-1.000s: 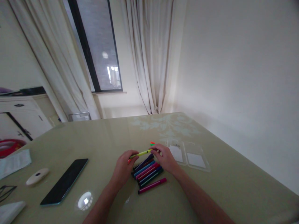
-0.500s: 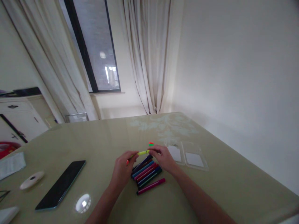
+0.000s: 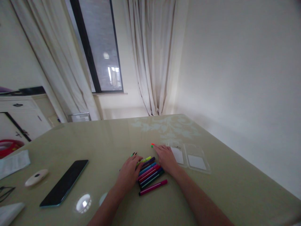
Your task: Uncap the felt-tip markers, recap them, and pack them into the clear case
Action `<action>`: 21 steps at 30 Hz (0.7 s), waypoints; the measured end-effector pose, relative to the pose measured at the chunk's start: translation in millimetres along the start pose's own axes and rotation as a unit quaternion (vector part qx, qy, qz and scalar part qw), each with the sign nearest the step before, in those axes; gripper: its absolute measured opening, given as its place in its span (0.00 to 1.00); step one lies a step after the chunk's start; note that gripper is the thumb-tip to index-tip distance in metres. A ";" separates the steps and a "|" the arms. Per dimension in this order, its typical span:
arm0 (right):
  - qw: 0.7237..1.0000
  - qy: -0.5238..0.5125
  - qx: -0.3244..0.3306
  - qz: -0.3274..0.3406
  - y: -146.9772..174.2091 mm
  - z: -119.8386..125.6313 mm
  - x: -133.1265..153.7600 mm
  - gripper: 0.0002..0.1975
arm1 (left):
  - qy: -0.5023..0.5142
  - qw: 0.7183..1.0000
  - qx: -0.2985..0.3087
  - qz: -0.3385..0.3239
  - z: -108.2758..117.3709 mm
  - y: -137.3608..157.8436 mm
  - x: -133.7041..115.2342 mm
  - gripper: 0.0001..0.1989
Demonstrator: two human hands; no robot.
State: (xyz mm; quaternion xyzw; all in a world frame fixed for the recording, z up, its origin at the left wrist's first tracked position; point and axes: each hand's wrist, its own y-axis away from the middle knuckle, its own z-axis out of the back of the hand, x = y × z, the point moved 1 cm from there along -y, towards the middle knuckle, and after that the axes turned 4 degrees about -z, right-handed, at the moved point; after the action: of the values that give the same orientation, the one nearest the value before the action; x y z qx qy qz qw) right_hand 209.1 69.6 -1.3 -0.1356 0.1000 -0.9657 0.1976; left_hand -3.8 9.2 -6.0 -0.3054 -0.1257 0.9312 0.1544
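My left hand (image 3: 129, 169) curls low over the left end of a row of markers, its fingers on a yellow marker (image 3: 147, 159). Beyond its knuckles poke the dark tips of slim markers (image 3: 134, 154), green and orange at the neck; the palm hides the rest. My right hand (image 3: 166, 157) stretches forward on the table, fingertips at a small orange cap (image 3: 152, 144) and a green cap (image 3: 152, 146). Between the hands lie several capped markers (image 3: 150, 174) in blue, pink, purple and dark green. A magenta marker (image 3: 153, 187) lies apart, nearer me.
Right of my right hand lies an open clear plastic case (image 3: 198, 161) with white card inside. On the left are a black phone (image 3: 64, 183), a white oval object (image 3: 36, 178), a folded cloth (image 3: 15, 163) and a dark cable (image 3: 6, 192). A wall borders the table's right edge.
The yellow marker, held between both hands before, now lies beside the row under my left fingers. My right hand has let go of it and reached forward to the caps.
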 end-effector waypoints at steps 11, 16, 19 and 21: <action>0.999 0.025 -0.017 -0.022 -1.3 4.0 1.8 0.11 | 0.047 0.997 0.051 -0.029 2.7 -4.0 3.8 0.14; 0.999 -0.008 -0.035 -0.038 -0.8 3.2 0.8 0.10 | -0.071 0.994 -0.033 0.078 24.5 -5.4 27.1 0.14; 0.991 -0.103 -0.076 -0.049 -0.9 2.6 0.5 0.11 | -0.146 0.982 -0.019 0.122 32.9 -1.0 44.7 0.12; 0.976 -0.186 -0.102 -0.044 -0.8 2.7 0.6 0.11 | -0.166 0.977 0.004 0.131 33.8 2.0 52.5 0.10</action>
State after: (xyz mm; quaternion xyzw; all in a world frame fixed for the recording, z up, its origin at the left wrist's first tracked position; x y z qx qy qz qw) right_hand 209.1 69.7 1.6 -0.3361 0.1539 -0.9161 0.1552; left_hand -65.0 21.8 -8.0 -0.1599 -0.1049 0.9815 0.0095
